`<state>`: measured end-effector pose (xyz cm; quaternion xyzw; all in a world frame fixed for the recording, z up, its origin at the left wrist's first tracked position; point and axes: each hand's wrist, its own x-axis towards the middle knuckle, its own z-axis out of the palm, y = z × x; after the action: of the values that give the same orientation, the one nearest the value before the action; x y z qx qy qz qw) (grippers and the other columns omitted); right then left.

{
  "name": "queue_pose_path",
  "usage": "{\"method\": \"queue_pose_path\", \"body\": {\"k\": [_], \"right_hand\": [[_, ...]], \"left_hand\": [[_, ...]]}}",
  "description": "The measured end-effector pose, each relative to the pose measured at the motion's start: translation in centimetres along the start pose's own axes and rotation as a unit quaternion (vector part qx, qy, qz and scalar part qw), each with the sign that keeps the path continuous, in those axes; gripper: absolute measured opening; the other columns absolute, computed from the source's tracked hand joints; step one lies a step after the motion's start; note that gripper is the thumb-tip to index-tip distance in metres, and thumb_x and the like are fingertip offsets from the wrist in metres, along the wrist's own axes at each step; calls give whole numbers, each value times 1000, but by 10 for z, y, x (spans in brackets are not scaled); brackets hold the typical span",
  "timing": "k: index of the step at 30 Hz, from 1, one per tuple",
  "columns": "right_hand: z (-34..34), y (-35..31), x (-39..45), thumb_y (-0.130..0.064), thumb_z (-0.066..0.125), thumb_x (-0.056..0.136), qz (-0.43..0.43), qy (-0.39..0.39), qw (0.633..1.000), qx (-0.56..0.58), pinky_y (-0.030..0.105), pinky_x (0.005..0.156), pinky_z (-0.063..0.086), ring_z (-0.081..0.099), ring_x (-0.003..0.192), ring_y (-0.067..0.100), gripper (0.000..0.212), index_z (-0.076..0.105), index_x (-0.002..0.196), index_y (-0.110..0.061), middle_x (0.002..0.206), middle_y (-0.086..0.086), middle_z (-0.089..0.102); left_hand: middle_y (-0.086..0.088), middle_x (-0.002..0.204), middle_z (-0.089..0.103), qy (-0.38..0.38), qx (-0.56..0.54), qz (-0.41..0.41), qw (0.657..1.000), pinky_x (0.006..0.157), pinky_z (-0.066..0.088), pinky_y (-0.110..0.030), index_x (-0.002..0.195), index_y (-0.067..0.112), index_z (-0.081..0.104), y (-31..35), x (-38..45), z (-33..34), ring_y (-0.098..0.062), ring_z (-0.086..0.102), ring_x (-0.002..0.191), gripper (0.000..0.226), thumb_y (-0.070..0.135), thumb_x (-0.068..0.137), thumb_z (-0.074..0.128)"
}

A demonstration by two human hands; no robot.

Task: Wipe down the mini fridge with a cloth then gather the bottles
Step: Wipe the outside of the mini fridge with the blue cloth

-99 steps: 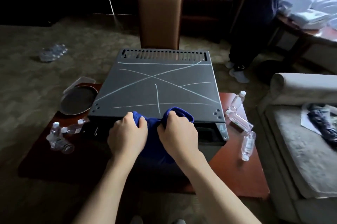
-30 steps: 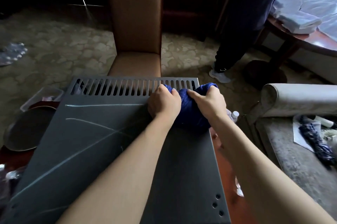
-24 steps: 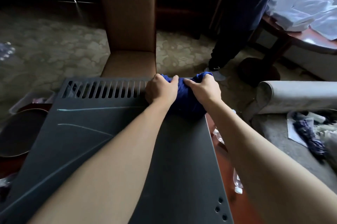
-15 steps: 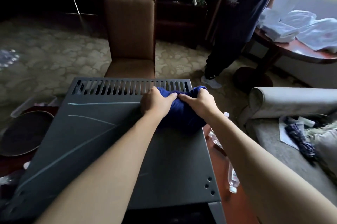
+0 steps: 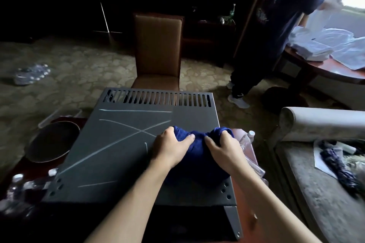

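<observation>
The left hand (image 5: 170, 149) and the right hand (image 5: 223, 149) are both gripping a bunched dark blue cloth (image 5: 197, 155), fingers curled into it, pressing it onto the right side of the mini fridge (image 5: 126, 152). The cloth is lying with its long axis running left to right. The fridge top is showing pale streaks crossing on its left half, vent slots facing away. Clear bottles (image 5: 246, 140) are lying just right of it.

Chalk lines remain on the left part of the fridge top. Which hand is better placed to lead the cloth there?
Left hand: it grips the cloth on the side beside the chalk lines.
</observation>
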<state>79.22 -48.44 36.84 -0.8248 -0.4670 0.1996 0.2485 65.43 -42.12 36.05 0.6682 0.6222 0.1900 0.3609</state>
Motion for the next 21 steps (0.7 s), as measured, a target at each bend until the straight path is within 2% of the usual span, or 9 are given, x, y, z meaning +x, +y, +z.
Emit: {"method": "queue_pose_path", "body": {"k": [2,5,10,12,14,15,18,21], "right_hand": [[4,1,12,-39,54,94,1,10,1000,4,29,67,32,59,89,29,31,42,84,-12,83,4,58],[3,-2,48,-37,58,92,17,22,999,27,29,69,34,59,90,28,28,44,86,-13,85,2,56],[-5,-12,134,-36,66,84,60,16,998,34,28,75,39,61,100,29,23,56,93,-19,101,8,66],[-5,-16,166,-35,69,81,62,19,998,22,28,78,41,61,102,29,20,60,94,-21,105,7,68],[-3,-22,191,-34,69,80,68,27,997,16,27,80,41,61,106,28,23,63,98,-21,109,5,68],[-2,-24,200,-35,69,80,71,29,997,12,26,79,40,60,107,29,24,63,99,-22,110,4,67],[-2,-29,212,-37,69,79,65,32,997,-2,27,77,39,61,106,30,23,63,97,-23,110,7,67],[-4,-26,202,-39,68,82,53,39,998,-16,29,81,40,59,110,32,29,62,103,-21,115,9,65]], "left_hand": [[-4,88,66,4,-5,2,1000,65,39,-28,77,17,54,0,14,1,-26,60,82,38,52,79,67],[-6,87,66,14,-10,8,1000,64,38,-28,75,15,51,12,48,7,-28,60,81,39,49,79,68],[-8,107,65,-4,1,-14,1000,78,47,-30,102,10,61,43,127,20,-30,61,99,45,49,79,68],[-5,105,66,-6,-6,-22,1000,83,50,-32,93,14,60,53,157,23,-30,62,99,38,47,76,70],[-2,99,65,-4,-11,-26,1000,79,48,-29,81,19,58,62,178,23,-29,62,96,28,42,75,72],[-2,99,66,-4,-13,-26,1000,77,47,-29,83,19,61,66,185,22,-28,62,94,26,41,75,72],[-3,102,66,-10,-17,-30,999,76,46,-28,96,16,65,70,197,18,-27,61,92,37,43,73,74],[-5,107,65,-28,-8,-21,999,81,49,-30,104,16,65,64,192,14,-29,62,99,44,46,72,73]]}}
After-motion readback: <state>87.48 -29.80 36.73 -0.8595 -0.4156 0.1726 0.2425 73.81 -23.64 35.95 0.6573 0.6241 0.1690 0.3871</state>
